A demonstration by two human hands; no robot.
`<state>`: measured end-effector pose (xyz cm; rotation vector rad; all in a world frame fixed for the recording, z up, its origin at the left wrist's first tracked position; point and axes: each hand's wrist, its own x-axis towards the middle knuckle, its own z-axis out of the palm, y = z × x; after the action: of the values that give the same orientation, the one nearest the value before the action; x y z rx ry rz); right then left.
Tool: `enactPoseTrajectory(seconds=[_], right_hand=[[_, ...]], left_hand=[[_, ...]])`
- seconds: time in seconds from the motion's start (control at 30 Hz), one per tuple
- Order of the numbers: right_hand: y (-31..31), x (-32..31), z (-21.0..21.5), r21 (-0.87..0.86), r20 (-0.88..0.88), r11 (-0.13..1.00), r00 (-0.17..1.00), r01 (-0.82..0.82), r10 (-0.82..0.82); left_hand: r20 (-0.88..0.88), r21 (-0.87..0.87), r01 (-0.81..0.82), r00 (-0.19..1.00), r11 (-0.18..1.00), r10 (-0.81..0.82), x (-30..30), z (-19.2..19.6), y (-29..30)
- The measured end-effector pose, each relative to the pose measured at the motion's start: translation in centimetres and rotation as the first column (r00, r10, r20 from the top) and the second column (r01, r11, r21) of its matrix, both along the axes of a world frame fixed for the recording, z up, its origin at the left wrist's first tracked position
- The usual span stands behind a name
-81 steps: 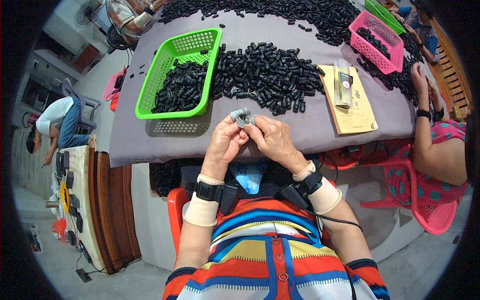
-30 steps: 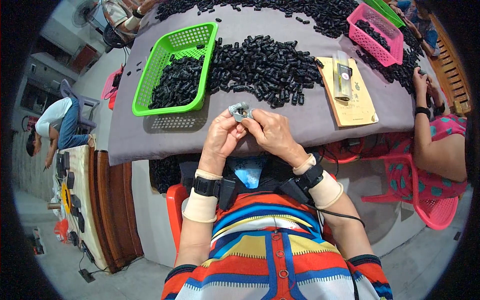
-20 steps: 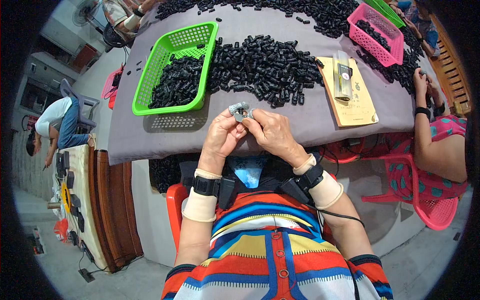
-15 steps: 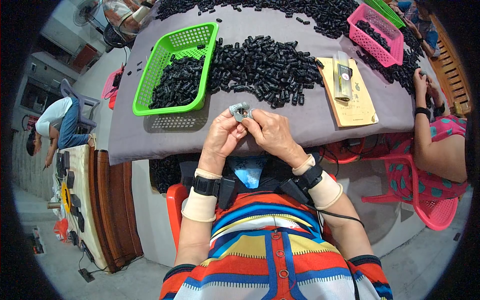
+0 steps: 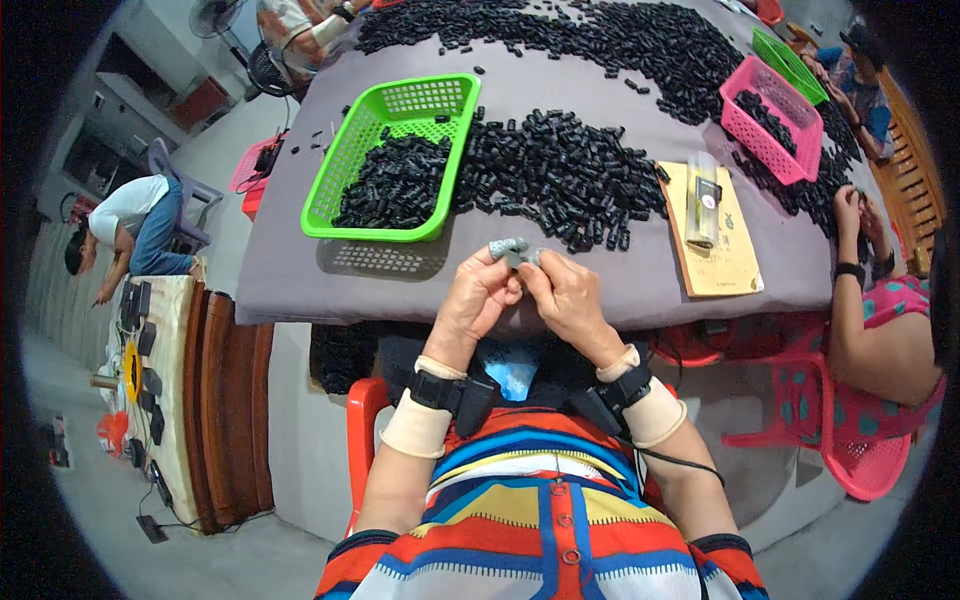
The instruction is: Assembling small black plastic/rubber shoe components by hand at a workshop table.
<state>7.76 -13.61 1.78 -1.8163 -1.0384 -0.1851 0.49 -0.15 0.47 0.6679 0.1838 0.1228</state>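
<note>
My left hand (image 5: 474,305) and my right hand (image 5: 572,305) meet above the near edge of the table, both closed in a pinch. Grey wrapping (image 5: 508,246) covers a fingertip of the left hand, and the right fingertips show some grey too. Between the fingertips is something small and dark grey, mostly hidden, whose kind I cannot make out. Just beyond the hands lies a heap of small black cylindrical plastic parts (image 5: 560,175). To its left a green basket (image 5: 372,233) holds more of them.
A yellowish paper pad (image 5: 735,265) lies right of the heap, with a clear plastic packet (image 5: 703,205) on it. Further right stand a pink basket (image 5: 770,155) and a green one (image 5: 790,65). A co-worker's hands (image 5: 853,210) are at the right table edge. More black parts (image 5: 640,50) cover the far side.
The whole view has shifted, so table and baskets appear lower and further right. My hands stay together, and the small thing between the fingertips shows less than before.
</note>
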Motion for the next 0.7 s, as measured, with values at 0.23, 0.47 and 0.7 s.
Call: enactPoseTrajectory(seconds=[0.23,0.47,0.7], right_hand=[[-0.5,0.7,0.5,0.08,-0.365,0.997,0.931,-0.001,0.031],[-0.4,1.3,0.1,0.1,-0.399,0.995,0.917,0.028,0.014],[-0.5,0.9,0.1,0.153,-0.456,0.987,0.889,0.041,0.034]], left_hand=[[-0.02,0.52,-0.268,0.946,0.811,0.325,-1.5,7.1,2.7],[0.18,0.785,-0.472,0.794,0.401,0.58,0.7,10.3,7.4],[0.203,0.977,-0.211,0.915,-0.016,0.348,5.1,3.9,2.1]])
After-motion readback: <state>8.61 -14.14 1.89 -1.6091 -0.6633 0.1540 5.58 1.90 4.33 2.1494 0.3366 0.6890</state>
